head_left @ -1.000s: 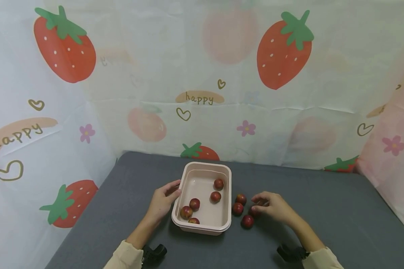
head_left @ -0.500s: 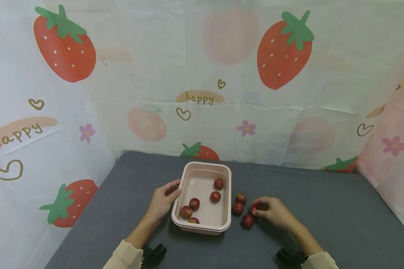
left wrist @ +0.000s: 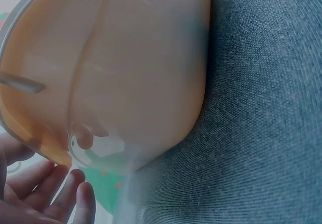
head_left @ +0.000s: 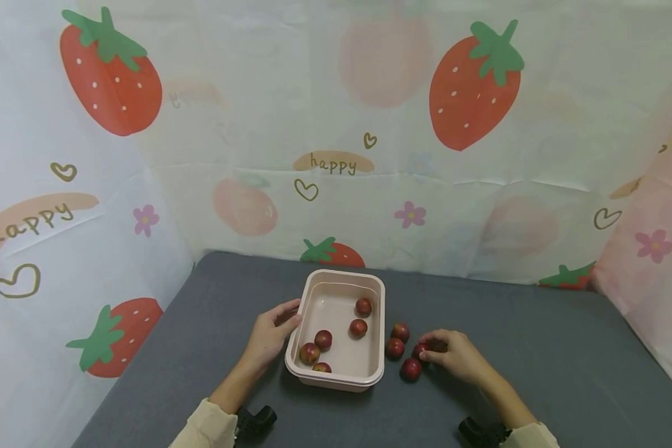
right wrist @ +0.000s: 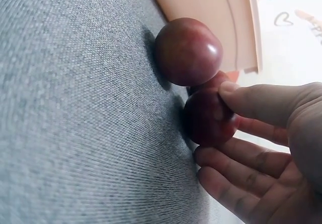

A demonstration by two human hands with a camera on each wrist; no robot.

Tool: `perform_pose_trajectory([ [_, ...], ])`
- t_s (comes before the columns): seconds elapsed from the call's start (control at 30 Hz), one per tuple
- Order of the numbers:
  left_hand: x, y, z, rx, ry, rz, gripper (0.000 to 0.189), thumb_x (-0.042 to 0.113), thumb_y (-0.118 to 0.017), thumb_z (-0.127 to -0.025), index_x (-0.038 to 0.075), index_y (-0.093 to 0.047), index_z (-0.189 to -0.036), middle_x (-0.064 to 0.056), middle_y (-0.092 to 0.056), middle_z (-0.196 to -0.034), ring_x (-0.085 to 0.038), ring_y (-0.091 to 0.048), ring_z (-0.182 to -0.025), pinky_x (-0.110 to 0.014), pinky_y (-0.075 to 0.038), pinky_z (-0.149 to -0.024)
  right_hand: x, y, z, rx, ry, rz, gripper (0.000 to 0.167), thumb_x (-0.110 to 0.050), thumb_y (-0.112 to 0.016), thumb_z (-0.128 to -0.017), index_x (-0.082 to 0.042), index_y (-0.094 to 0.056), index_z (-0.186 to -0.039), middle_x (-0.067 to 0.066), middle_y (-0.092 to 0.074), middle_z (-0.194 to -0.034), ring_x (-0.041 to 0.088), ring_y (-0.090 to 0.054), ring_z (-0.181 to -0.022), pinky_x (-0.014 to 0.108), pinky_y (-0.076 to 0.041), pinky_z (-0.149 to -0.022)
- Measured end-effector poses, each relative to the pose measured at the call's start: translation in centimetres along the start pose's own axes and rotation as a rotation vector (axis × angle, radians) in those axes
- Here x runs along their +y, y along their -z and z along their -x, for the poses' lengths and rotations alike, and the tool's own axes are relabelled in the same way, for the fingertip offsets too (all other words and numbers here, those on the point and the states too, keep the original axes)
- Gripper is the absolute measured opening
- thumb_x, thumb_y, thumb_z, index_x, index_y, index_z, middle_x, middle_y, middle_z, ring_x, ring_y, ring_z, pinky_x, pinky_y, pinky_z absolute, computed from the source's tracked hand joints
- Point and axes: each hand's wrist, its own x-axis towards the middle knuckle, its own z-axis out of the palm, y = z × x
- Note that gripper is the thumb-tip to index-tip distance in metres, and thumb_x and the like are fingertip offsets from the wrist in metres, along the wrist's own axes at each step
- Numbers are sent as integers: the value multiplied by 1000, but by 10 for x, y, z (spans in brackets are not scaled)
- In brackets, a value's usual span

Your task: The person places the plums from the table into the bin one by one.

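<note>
In the head view, my left hand [head_left: 269,336] touches the left side of a pale pink plastic tub [head_left: 341,292], fingertips right at its rim. The left wrist view shows those fingers [left wrist: 65,194] loosely extended beside the tub's wall. My right hand [head_left: 458,354] pinches a dark red plum [head_left: 420,351] between thumb and fingers, low over the table. In the right wrist view this plum [right wrist: 209,118] sits beside another plum [right wrist: 186,52]. Three more plums show close by: a near plum [head_left: 410,369], a middle plum [head_left: 394,348] and a far plum [head_left: 401,332].
Several plums lie inside the tub, among them a plum [head_left: 358,328] toward its right side and a plum [head_left: 310,354] at its near left. A grey cloth covers the table [head_left: 537,348]. A strawberry-printed curtain [head_left: 336,205] hangs behind and along both sides.
My right hand has come down slightly and closed its thumb and fingers on the rightmost plum. The left hand, the tub and the other plums keep their places.
</note>
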Motion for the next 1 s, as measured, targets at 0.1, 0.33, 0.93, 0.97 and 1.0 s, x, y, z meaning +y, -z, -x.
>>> perform_pose_trajectory([
  [0.1, 2, 0, 1, -1, -2, -3, 39, 15, -61, -96, 4, -58, -133, -19, -63, -130, -34, -57, -125, -50, -45, -105, 1, 0, 0, 4, 2, 2, 29, -18, -73, -86, 1, -69, -108, 13, -73, -101, 21, -69, -89, 22, -53, -68],
  [0.33, 2, 0, 2, 1, -8, -8, 39, 14, -61, -96, 4, -58, -133, -20, -63, -129, -35, -58, -124, -50, -46, -104, 1, 0, 1, 9, 16, -8, 29, -18, -73, -86, 1, -69, -108, 14, -72, -101, 22, -70, -89, 22, -53, -68],
  [0.93, 0, 0, 0, 4, -4, -27, 38, 15, -60, -96, 4, -59, -132, -19, -63, -129, -35, -58, -123, -51, -47, -103, 10, 2, 3, 65, -1, -91, 30, -18, -75, -84, 2, -70, -106, 14, -73, -97, 8, -67, -80, 21, -52, -66],
  [0.97, 0, 0, 1, 4, -6, -28, 38, 14, -60, -96, 4, -59, -132, -20, -63, -129, -35, -58, -123, -51, -47, -103, 10, 2, 3, 74, -16, -93, 30, -19, -75, -84, 1, -70, -106, 14, -73, -97, 6, -66, -80, 21, -52, -66],
  [1.0, 1, 0, 1, 4, 2, -21, 38, 15, -60, -96, 5, -59, -132, -19, -63, -129, -34, -58, -124, -51, -46, -104, 9, 3, 3, 79, -24, -95, 31, -20, -75, -84, 1, -70, -106, 13, -73, -98, 5, -65, -80, 21, -52, -66],
])
